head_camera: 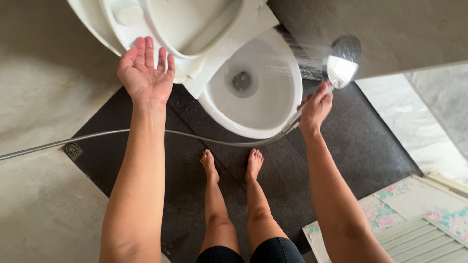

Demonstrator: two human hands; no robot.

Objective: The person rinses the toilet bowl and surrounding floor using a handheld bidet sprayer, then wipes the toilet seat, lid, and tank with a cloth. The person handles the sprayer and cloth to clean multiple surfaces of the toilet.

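My right hand (315, 108) grips the handle of a chrome shower head (341, 65), which sprays water leftward toward the white toilet bowl (253, 119). Its metal hose (146, 131) runs from the handle across the floor to the left. My left hand (145, 70) is open, palm up, fingertips against the raised white toilet seat and lid (165, 24). My bare feet stand on the dark floor just in front of the bowl.
A round floor drain (72, 150) sits at the left by the hose. Grey walls rise at left and top right. A flowered mat (414, 204) and a white slatted panel (429, 238) lie at the lower right.
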